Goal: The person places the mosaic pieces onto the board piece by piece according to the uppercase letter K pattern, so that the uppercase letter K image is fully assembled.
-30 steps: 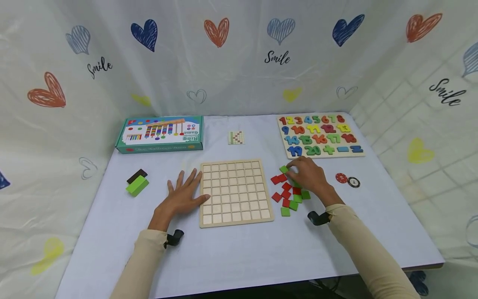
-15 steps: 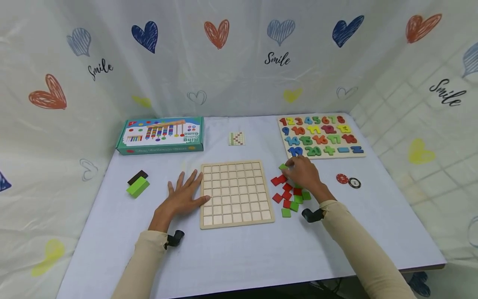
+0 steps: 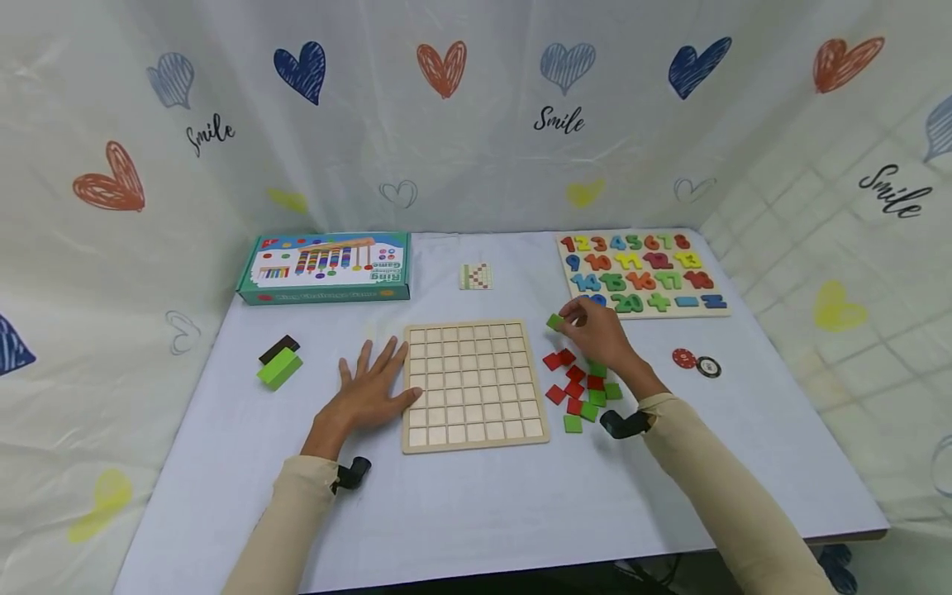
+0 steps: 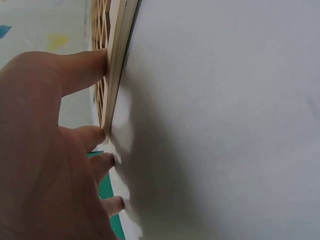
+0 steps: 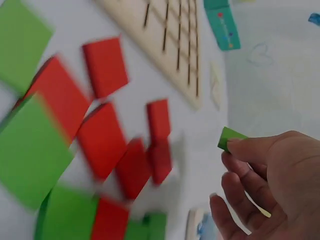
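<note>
My right hand [image 3: 595,332] pinches a green square tile [image 5: 231,138] between thumb and fingertips, raised above the table near the number board. Below it lies a loose pile of red tiles [image 3: 575,373] and green tiles [image 3: 573,424], several of each. My left hand [image 3: 369,395] lies spread at the left side of a wooden grid board [image 3: 476,387]. Its thumb [image 4: 85,70] touches the board's edge in the left wrist view, and the fingers are extended. The squares of the grid board hold no coloured tiles.
Behind the grid board lies a small pattern card [image 3: 476,276]. A ring game box [image 3: 324,269] stands back left, a number puzzle board [image 3: 647,273] back right. Green and black blocks [image 3: 279,368] lie at left, with two round chips [image 3: 697,363] at right.
My right hand has lifted the green tile from the top of the pile and moved slightly away from me. The left hand stays at the board's edge.
</note>
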`<act>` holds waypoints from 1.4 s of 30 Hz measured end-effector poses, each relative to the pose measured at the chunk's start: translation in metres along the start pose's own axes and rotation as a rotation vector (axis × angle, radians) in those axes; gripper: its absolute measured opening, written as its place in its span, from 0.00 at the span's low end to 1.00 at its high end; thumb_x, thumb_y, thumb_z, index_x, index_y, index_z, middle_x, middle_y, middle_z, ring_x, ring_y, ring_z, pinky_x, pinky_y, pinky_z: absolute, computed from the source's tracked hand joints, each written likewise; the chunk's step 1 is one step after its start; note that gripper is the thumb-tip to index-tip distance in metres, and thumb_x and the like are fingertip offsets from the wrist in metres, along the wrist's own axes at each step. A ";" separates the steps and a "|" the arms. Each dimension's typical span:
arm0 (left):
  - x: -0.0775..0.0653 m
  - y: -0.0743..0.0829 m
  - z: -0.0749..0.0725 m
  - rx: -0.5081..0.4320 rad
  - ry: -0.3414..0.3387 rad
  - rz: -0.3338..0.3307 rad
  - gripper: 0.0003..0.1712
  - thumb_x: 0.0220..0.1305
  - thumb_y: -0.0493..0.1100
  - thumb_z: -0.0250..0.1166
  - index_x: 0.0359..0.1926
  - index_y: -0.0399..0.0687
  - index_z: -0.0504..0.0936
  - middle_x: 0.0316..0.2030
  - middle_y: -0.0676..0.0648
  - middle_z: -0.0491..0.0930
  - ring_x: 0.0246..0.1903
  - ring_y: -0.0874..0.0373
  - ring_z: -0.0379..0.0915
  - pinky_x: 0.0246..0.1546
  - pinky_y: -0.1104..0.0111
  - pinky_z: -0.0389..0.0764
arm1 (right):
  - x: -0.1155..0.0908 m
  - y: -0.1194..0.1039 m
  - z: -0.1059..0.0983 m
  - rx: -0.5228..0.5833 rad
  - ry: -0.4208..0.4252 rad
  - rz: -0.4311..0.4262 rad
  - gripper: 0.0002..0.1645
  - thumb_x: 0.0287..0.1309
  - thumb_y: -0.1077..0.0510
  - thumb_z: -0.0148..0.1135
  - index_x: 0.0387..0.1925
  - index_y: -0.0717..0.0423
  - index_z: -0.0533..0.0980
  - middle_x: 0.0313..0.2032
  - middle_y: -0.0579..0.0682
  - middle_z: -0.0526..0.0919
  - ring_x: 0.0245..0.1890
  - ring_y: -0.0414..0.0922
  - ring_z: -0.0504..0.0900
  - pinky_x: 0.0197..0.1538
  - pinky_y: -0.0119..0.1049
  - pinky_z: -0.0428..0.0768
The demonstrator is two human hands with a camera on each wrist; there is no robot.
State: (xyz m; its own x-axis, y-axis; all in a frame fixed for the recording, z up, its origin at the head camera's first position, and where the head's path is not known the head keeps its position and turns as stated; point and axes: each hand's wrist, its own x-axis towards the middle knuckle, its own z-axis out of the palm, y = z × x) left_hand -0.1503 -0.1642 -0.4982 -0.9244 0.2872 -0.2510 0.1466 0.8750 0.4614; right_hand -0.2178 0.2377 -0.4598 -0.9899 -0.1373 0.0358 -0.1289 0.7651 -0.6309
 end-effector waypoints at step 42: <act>0.001 0.001 0.000 0.026 -0.013 -0.016 0.52 0.74 0.67 0.61 0.87 0.56 0.48 0.86 0.46 0.41 0.83 0.32 0.22 0.71 0.23 0.26 | 0.042 -0.112 0.139 0.053 -0.168 -0.209 0.21 0.71 0.56 0.70 0.61 0.58 0.81 0.43 0.49 0.85 0.42 0.45 0.82 0.47 0.42 0.83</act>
State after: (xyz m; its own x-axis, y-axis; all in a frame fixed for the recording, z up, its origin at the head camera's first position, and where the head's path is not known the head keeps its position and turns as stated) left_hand -0.1514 -0.1633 -0.4978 -0.9218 0.2786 -0.2695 0.1415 0.8891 0.4352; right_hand -0.2368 0.0589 -0.4959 -0.9179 -0.3945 0.0435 -0.3218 0.6755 -0.6634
